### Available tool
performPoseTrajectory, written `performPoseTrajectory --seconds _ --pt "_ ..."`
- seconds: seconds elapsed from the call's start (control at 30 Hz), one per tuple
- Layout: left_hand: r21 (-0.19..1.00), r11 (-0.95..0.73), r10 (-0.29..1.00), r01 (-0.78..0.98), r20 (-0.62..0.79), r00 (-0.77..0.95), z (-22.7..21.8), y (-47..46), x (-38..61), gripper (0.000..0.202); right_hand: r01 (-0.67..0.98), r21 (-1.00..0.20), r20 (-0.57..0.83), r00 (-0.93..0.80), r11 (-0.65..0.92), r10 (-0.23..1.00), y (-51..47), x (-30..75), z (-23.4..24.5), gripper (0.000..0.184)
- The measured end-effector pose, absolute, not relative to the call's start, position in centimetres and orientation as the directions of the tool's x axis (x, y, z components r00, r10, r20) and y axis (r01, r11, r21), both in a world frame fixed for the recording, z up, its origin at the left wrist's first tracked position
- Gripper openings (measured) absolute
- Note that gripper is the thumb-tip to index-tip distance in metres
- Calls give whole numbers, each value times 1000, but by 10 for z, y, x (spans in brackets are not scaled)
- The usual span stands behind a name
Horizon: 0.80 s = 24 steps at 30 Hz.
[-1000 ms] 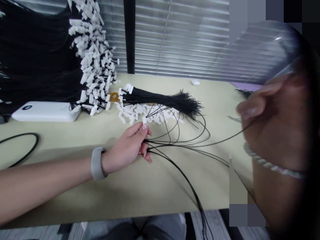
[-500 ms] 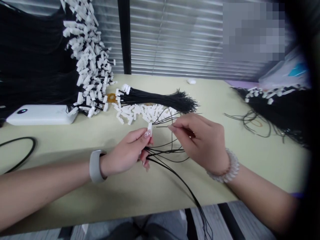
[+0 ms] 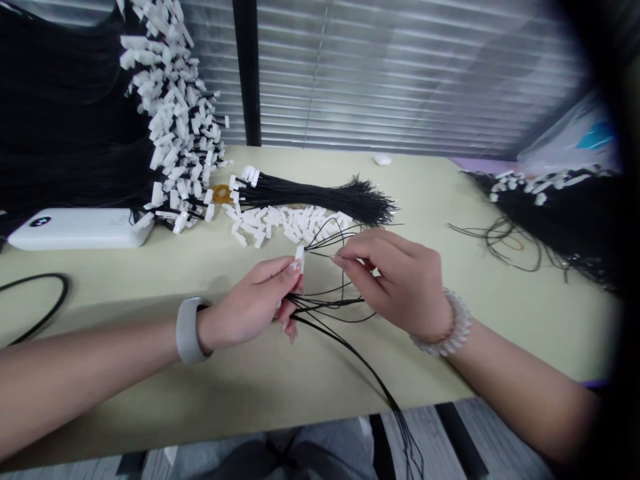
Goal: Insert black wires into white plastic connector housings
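My left hand [image 3: 260, 293] pinches a small white plastic connector [image 3: 300, 255] between thumb and finger. Several thin black wires [image 3: 350, 328] also run through its lower fingers, and their ends hang past the table's front edge. Just to the right, my right hand [image 3: 395, 283] is closed in a pinch on one thin black wire [image 3: 320, 254], whose other end meets the connector's right side. More black wires come out of the connector near its top and pass behind my right hand. The wire's exact tip at the connector is too small to make out.
Behind my hands lie loose white connectors [image 3: 270, 220] and a bundle of black wires [image 3: 310, 193]. A large heap of wires with white connectors [image 3: 173, 127] rises at left, beside a white power bank [image 3: 80, 228]. Another wire pile [image 3: 565, 220] lies at right.
My right hand has shifted slightly left toward the connector. The wire's tip, visible apart from the connector before, now meets it. My left hand keeps its hold.
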State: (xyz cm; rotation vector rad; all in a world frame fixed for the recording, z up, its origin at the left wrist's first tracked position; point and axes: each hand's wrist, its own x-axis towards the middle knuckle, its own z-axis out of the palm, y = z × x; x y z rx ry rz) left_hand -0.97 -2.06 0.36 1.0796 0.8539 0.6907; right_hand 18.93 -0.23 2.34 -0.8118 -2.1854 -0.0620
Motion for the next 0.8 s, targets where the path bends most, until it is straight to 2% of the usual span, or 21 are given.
performPoseTrajectory --seconds 0.17,0.33,0.57,0.8 --pt "944 324 831 -67 -250 496 5 -20 -9 32 532 -217 679 -520 818 518 -1 190 21 12" --pt "941 332 821 -71 -251 514 4 -21 -10 31 584 -149 658 -544 798 521 5 195 18 11" --pt "961 263 799 90 -269 537 5 -22 -10 33 598 -29 622 -616 801 482 2 189 18 7" --pt "963 249 782 106 -264 564 6 -22 -11 32 580 -14 604 -645 815 469 3 182 11 10"
